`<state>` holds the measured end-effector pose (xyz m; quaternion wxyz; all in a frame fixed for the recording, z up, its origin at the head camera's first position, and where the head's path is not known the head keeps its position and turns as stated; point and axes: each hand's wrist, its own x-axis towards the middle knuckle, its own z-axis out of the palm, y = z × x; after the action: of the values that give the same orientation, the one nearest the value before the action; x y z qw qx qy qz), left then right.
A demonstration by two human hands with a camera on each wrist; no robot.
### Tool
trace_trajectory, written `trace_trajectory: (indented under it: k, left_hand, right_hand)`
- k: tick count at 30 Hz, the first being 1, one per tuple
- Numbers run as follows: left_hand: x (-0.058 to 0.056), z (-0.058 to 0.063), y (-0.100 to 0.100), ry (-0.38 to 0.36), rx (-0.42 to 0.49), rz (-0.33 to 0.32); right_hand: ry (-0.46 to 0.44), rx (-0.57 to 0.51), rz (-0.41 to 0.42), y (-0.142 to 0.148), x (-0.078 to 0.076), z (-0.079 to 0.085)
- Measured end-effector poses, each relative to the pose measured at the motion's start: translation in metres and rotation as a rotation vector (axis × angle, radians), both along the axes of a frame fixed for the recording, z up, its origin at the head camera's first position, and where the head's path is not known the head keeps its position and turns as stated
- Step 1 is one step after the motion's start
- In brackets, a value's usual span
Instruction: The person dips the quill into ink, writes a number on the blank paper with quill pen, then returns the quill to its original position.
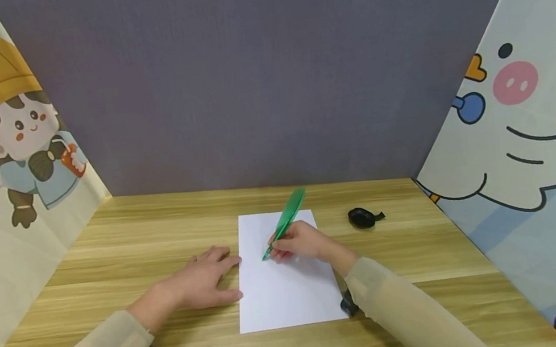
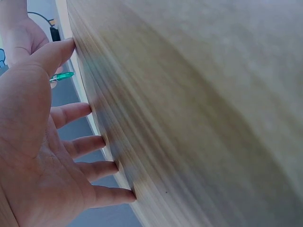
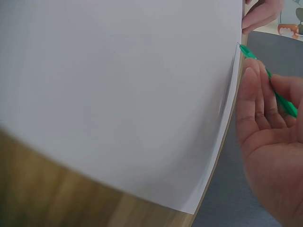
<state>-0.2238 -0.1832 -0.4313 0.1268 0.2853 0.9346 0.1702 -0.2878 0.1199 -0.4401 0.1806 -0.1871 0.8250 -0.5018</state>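
A white sheet of paper (image 1: 287,301) lies on the wooden table. Over its middle, my right hand (image 1: 300,241) pinches a green feather-shaped pen (image 1: 291,209), which slants with its tip down at the sheet. I see no clear marks on the paper. My left hand (image 1: 203,282) rests with spread fingers on the table, thumb and index fingertip at the sheet's left edge. In the left wrist view the fingertips of the left hand (image 2: 42,161) meet the tabletop, and the pen (image 2: 65,75) shows behind the thumb. The right wrist view shows the right hand's fingers around the pen (image 3: 286,105).
A small rounded black object (image 1: 362,218) with a short tab lies right of the paper; its kind is unclear. A dark grey panel (image 1: 247,85) stands behind the table (image 1: 160,227). Cartoon-printed panels flank both sides. Black devices (image 1: 348,304) show under the wrists.
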Motion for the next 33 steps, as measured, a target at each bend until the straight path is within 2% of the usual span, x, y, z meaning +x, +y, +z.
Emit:
trace_trajectory:
  k: [13, 33]
  left_hand:
    - [0.0, 0.0, 0.001, 0.006, 0.008, -0.013]
    - [0.002, -0.001, 0.001, 0.02, 0.002, -0.006]
  right_hand:
    - [-0.016, 0.018, 0.006, 0.003, 0.004, -0.001]
    - [-0.031, 0.01, 0.06, 0.005, 0.014, 0.002]
